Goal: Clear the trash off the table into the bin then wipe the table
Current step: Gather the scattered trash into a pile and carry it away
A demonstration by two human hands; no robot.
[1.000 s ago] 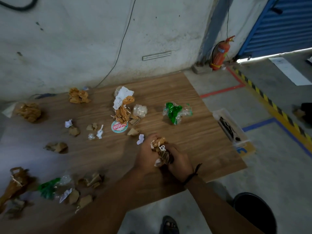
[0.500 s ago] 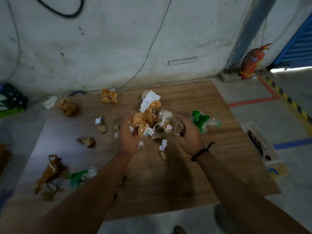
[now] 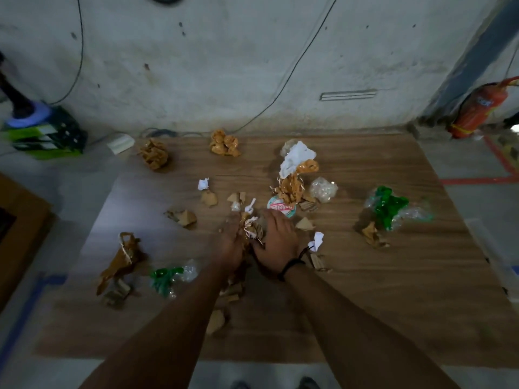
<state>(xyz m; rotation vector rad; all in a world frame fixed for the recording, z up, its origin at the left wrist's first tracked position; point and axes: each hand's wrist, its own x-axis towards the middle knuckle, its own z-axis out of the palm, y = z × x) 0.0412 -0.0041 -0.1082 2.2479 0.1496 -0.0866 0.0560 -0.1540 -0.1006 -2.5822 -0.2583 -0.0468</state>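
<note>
1. Two hands meet over the middle of the wooden table (image 3: 365, 304). Our right hand (image 3: 276, 242) is curled over a wad of crumpled brown and white paper (image 3: 252, 228) and grips it from the right.
2. Our left hand (image 3: 231, 245) lies against the wad's left side. It is blurred, so we cannot tell whether its fingers close on the paper.
3. A black wristband (image 3: 292, 265) circles our right wrist.
4. Just beyond the right fingertips lies a round red-and-white label (image 3: 281, 209). Farther on is a heap of white and orange-brown paper (image 3: 297, 164), with a clear plastic ball (image 3: 323, 189) to its right.
5. A white paper scrap (image 3: 316, 240) lies just right of our right wrist.
6. Well to the right sits a green-and-clear plastic wrapper (image 3: 389, 206).
7. At the near left a second green wrapper (image 3: 164, 277) lies beside a torn brown paper bag (image 3: 123, 256).
8. Two crumpled orange-brown balls (image 3: 224, 143) rest near the table's far edge.
9. A red fire extinguisher (image 3: 477, 110) stands by the wall at the far right.
</note>
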